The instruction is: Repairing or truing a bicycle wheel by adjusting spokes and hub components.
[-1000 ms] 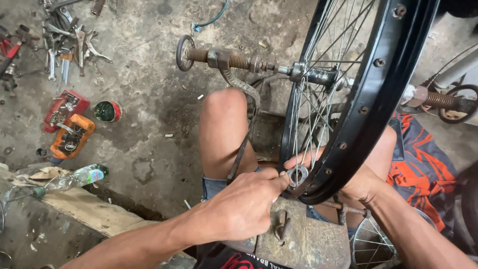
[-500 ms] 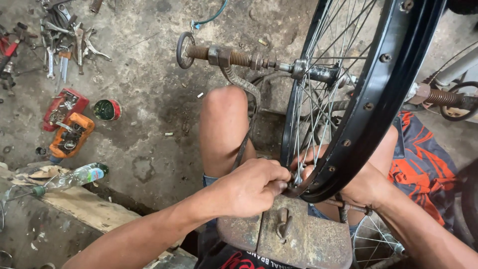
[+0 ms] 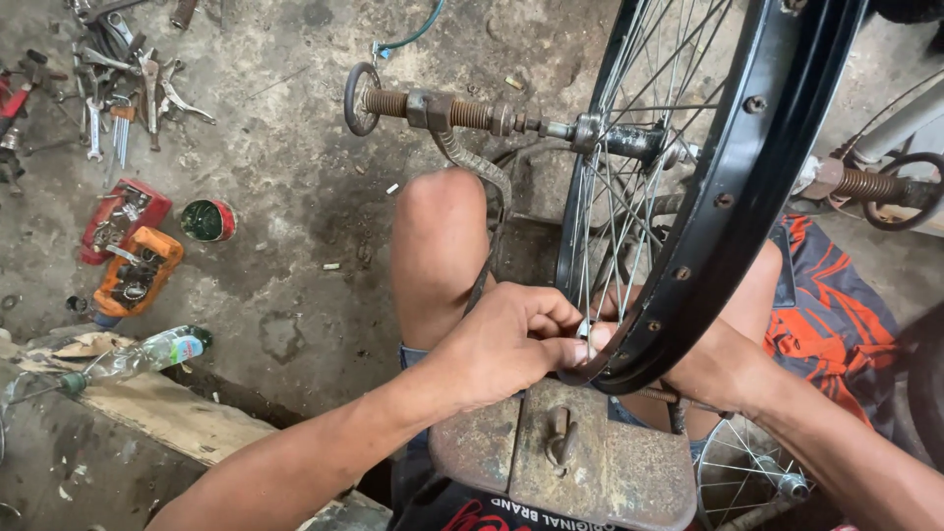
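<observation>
A black bicycle rim point(image 3: 762, 157) with thin steel spokes point(image 3: 629, 177) stands upright on its axle in a rusty truing stand point(image 3: 442, 113). My left hand point(image 3: 511, 344) pinches a spoke end at the bottom of the rim, fingers closed on it. Behind the rim, my right hand point(image 3: 703, 359) holds the rim's lower edge from the far side; its fingers are mostly hidden. Both hands sit above a rusty metal plate point(image 3: 570, 457) between my knees.
Wrenches and pliers point(image 3: 123, 84) lie scattered on the concrete floor at top left, with a red and an orange tool box point(image 3: 133, 251) and a small green tin point(image 3: 206, 219). A plastic bottle point(image 3: 138, 356) rests on a wooden plank. A second small wheel point(image 3: 752, 472) lies lower right.
My left hand has shifted slightly up and right along the rim's bottom, staying pinched at a spoke end. The rim and right hand have barely moved.
</observation>
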